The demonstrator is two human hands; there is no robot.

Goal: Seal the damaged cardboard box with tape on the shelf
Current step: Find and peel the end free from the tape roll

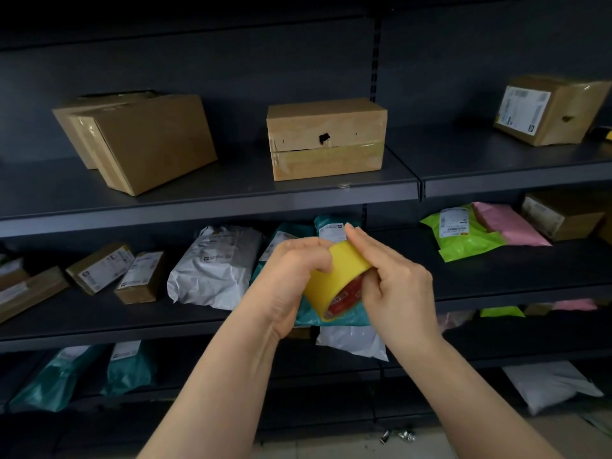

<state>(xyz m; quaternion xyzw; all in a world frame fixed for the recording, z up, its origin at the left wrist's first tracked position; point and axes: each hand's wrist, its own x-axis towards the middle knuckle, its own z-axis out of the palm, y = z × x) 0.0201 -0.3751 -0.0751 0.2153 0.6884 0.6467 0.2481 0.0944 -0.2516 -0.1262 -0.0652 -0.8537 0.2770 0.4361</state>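
Holding both bare forearms out in front of us and angled inward, we bring our hands together below and in front of the damaged brown cardboard box [326, 137], the one with a dark ragged hole in its front face and a strip of old tape across its lower half. Our left hand [288, 279] grips the roll of yellow packing tape [332, 281], fingers curled down over the roll's outer yellow band, wrist bent slightly. Our right hand [395, 283] meets the roll from the other side: two fingers lie stretched along its upper rim, while the thumb and remaining fingers curl against the red-printed core, so both hands hold the roll between them. The damaged box sits upright on the dark grey metal shelf [231, 193], apart from our hands. Left of it, a larger plain cardboard box [149, 140] rests tilted. Below it, on the next shelf down, lies a crumpled white plastic mailer [215, 266].
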